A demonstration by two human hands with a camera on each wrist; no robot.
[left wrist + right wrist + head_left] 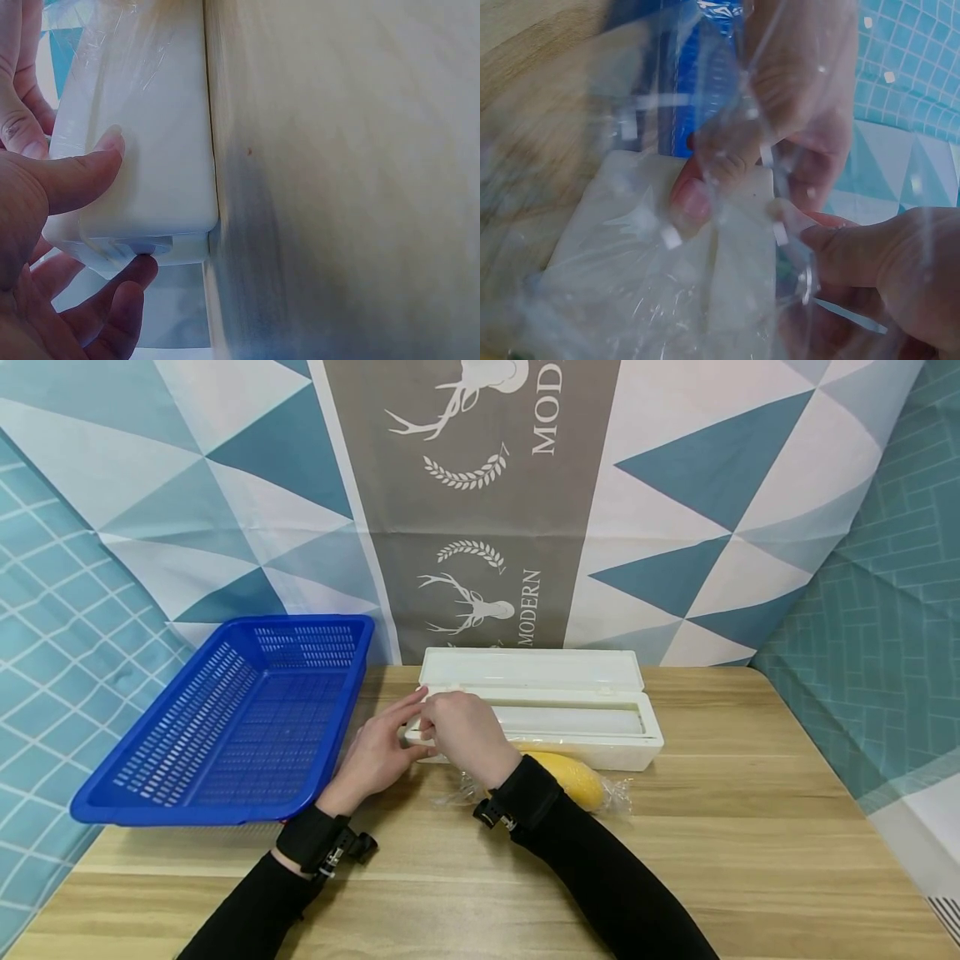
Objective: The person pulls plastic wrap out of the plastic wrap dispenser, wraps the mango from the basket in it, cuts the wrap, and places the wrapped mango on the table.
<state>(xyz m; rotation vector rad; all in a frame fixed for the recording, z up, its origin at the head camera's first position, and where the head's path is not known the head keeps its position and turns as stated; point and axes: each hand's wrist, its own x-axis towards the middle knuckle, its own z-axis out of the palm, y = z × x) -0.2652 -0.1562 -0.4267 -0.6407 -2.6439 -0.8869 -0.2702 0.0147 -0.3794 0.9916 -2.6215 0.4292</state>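
A white cling film dispenser box (585, 752) lies with its hinged lid (532, 667) raised, a pale roll (562, 721) inside. My left hand (378, 752) grips its left end, thumb (82, 176) on the front face and fingers round the end. Right beside it, my right hand (468, 735) has its fingers curled at the same corner. In the right wrist view its thumb and finger (840, 247) pinch at the film by the rim; the fingertips are partly hidden. Clear film (652, 292) drapes down the front. A long yellow item (566, 777) lies in film before the box.
To the left stands a blue perforated plastic basket (270, 727) with nothing in it, close by my left forearm. The wooden table (750, 827) carries everything. Patterned cloth (675, 510) hangs right behind the box.
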